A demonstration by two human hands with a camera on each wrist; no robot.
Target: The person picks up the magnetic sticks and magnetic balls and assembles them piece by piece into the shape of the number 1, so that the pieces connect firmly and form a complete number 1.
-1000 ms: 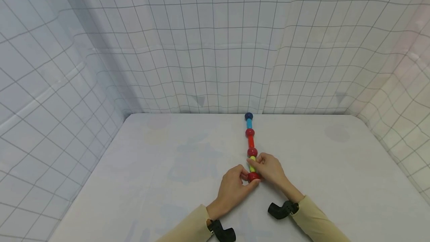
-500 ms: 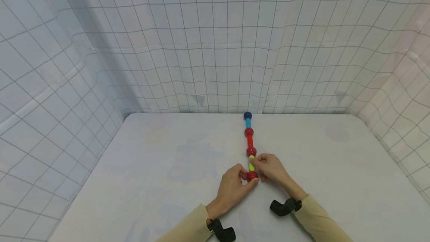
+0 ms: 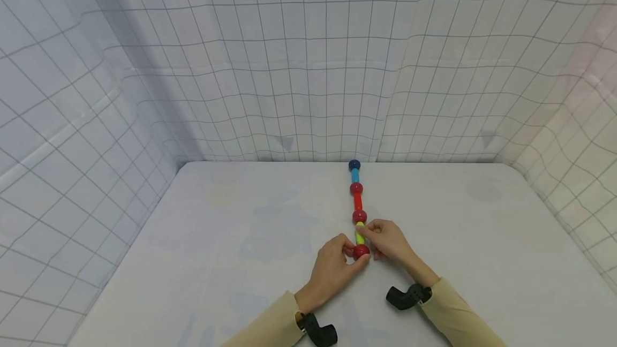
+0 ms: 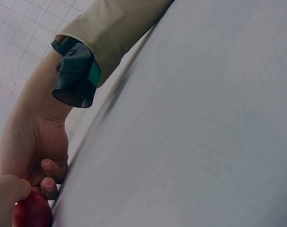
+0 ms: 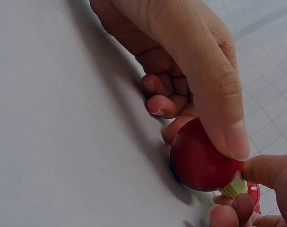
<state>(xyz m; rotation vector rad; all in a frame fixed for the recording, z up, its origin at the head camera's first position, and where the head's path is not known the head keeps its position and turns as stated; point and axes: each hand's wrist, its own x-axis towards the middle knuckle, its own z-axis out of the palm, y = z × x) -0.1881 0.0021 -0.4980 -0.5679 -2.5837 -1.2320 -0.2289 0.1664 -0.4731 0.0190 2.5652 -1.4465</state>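
A straight chain of coloured balls and rods lies on the table, running away from me. My left hand (image 3: 332, 266) holds the nearest red ball (image 3: 361, 252) between thumb and fingers; the right wrist view shows its thumb (image 5: 226, 127) over that red ball (image 5: 202, 156). My right hand (image 3: 388, 241) pinches the yellow-green rod (image 3: 360, 237) that joins the ball, and its tips partly cover the rod. In the right wrist view the ribbed yellow-green rod end (image 5: 234, 187) meets the ball. In the left wrist view the red ball (image 4: 32, 210) shows below my fingers.
Beyond the yellow-green rod come a red ball (image 3: 359, 216), a red rod (image 3: 358, 201), another red ball (image 3: 356, 188), a light blue rod (image 3: 355, 175) and a dark blue ball (image 3: 354, 165) near the far edge. Checked white curtains (image 3: 308, 68) enclose the white table (image 3: 217, 218).
The chain has shifted very slightly left with both hands. My right fingers have drawn back a little from the nearest red ball and stay on the yellow-green rod. My left hand keeps its hold.
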